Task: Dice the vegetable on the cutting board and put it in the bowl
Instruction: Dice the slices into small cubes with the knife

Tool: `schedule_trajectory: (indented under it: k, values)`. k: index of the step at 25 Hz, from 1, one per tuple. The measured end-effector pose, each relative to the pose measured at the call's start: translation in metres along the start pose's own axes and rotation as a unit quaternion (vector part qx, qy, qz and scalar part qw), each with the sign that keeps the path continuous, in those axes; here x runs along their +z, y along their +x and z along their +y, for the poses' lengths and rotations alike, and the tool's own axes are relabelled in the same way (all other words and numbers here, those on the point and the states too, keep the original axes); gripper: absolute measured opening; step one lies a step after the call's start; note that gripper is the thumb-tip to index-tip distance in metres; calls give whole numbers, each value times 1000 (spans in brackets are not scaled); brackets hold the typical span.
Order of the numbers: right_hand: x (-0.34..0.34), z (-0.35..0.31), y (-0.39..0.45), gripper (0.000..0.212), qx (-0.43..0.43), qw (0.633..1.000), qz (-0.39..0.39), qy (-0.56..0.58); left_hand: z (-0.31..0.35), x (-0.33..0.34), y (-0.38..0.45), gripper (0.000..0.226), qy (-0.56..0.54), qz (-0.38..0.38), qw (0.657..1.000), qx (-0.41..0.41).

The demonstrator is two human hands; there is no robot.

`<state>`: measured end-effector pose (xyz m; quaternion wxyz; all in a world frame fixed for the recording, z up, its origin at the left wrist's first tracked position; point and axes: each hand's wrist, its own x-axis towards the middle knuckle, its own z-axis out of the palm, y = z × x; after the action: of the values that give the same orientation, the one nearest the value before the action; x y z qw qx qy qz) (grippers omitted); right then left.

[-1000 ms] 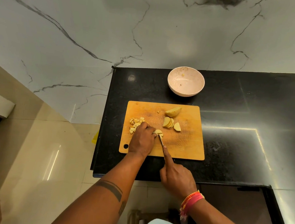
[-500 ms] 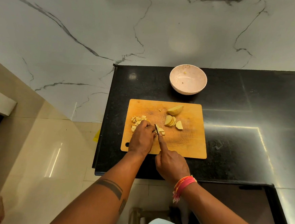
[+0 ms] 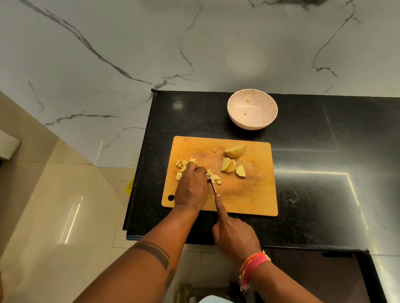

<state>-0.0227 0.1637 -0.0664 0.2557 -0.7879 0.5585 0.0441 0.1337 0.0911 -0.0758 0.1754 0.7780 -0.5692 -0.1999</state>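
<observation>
A wooden cutting board lies on the black counter. On it my left hand holds down a potato slice with curled fingers. My right hand grips a knife, index finger stretched along the blade's back, the blade at the slice. Diced pieces lie left of my left hand. A stack of slices, a single slice and an uncut wedge lie at the board's upper middle. A pink bowl stands beyond the board, nearly empty.
The black counter stretches to the right of the board. Its left edge drops to a tiled floor. A marble wall rises behind the bowl.
My right hand and the knife have drawn back toward me after pushing forward half a second ago. My left hand stays on the slice. The view shifted slightly.
</observation>
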Motion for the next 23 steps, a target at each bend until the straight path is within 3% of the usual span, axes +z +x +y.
schedule_trajectory:
  k: [9, 14, 23]
  values:
    - [-10, 11, -4, 75, 29, 996, 55, 60, -1, -2, -7, 38, 6, 6, 1000, 29]
    - [-3, 3, 2, 76, 57, 997, 30, 52, -2, 2, -19, 32, 4, 18, 998, 67]
    - [-3, -35, 45, 71, -6, 998, 32, 59, -14, -11, 4, 22, 98, 19, 993, 60]
